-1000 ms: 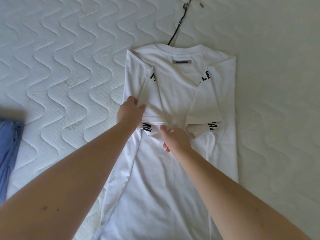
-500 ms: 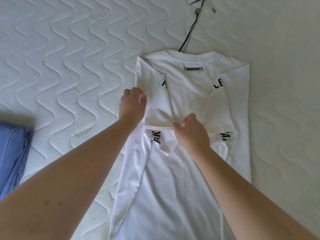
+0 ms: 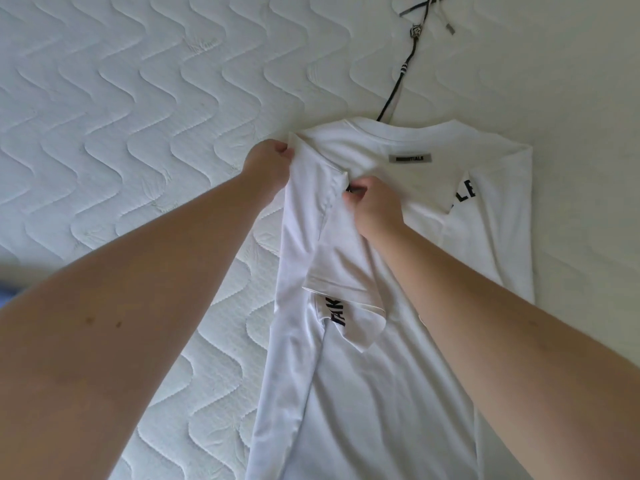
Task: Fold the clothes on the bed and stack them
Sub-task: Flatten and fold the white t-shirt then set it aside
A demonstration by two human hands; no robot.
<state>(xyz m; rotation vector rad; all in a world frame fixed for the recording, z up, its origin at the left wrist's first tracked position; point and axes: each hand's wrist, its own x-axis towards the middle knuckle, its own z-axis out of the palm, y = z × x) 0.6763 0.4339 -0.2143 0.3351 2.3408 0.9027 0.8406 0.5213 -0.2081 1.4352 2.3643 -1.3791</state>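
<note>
Mattress: I see a white quilted surface stitched in wavy lines, soft and padded, filling the view and serving as the folding table.

T-shirt: a white jersey T-shirt lies back-up along the bed, collar at the far end, hem running out of view toward me. Both long sides are turned in over the back, so it reads as a narrow strip, smooth and thin, creasing softly. I judge the side folds are being tidied before the cross fold.

Left sleeve: it lies folded inward over the back, black letters showing at its lower edge, its hem loose and slightly curled.

Left hand: fingers curled, pinching the shirt's left shoulder corner and lifting it a little, apparently to square the edge.

Right hand: thumb and fingers pinch a bit of cloth just inside that shoulder, near the sleeve seam, holding the fold in place.

Neck label: a small grey woven strip below the collar.

Cord: a thin dark string with beads and metal tips lies on the mattress beyond the collar, its near end meeting the neckline.
</note>
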